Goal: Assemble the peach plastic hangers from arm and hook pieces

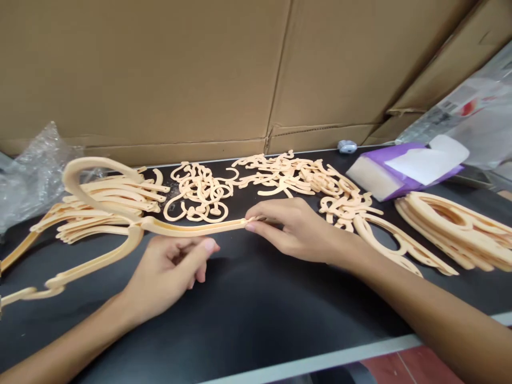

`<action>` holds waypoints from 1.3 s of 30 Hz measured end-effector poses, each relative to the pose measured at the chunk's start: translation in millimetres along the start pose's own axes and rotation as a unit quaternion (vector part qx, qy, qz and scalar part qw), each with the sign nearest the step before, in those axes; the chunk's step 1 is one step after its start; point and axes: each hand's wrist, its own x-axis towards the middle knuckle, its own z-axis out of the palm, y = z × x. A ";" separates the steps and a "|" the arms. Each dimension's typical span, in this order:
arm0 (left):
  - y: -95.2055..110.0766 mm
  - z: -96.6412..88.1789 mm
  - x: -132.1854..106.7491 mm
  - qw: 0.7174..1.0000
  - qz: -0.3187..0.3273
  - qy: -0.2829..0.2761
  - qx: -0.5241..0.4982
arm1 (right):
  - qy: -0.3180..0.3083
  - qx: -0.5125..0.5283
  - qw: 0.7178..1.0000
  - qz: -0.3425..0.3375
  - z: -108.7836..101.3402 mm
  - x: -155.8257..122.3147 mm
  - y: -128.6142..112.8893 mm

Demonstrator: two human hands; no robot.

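My right hand (pixel 294 226) pinches the tip of one arm of a beige plastic folding clothes hanger (pixel 192 230) between thumb and fingers. The hanger is raised in front of me. Its large curved hook is at the left, and its other arm slopes down to the left, with a small S-shaped piece at its end. Just below the near arm is my left hand (pixel 172 269), its fingers curled in and its thumb laid along them. Whether anything is inside those fingers is hidden.
Behind the hanger lie stacked hanger arms (pixel 116 194), a pile of hooks (pixel 202 189) and a heap of small curved pieces (pixel 288 173). Folded hangers (pixel 456 224) and a purple tissue pack (pixel 404 168) sit at right. Clear plastic wrap (pixel 36 176) is at left; cardboard boxes (pixel 180 74) stand behind.
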 end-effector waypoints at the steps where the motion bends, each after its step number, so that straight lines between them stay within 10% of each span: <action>1: 0.0 2.7 -5.1 0.995 0.073 0.002 0.062 | -0.004 0.002 1.000 -0.004 -0.1 -0.2 -2.0; 6: 4.4 10.0 -25.9 0.879 0.370 0.042 0.299 | -0.061 -0.008 0.998 -0.010 4.1 -2.6 -8.2; 11: 12.0 7.2 -14.1 0.840 0.319 0.113 0.423 | -0.098 -0.010 0.995 -0.020 9.8 -4.7 -10.2; 39: -1.5 25.2 -10.0 0.927 0.191 0.047 0.319 | -0.146 -0.207 0.967 -0.033 20.9 -8.0 -23.2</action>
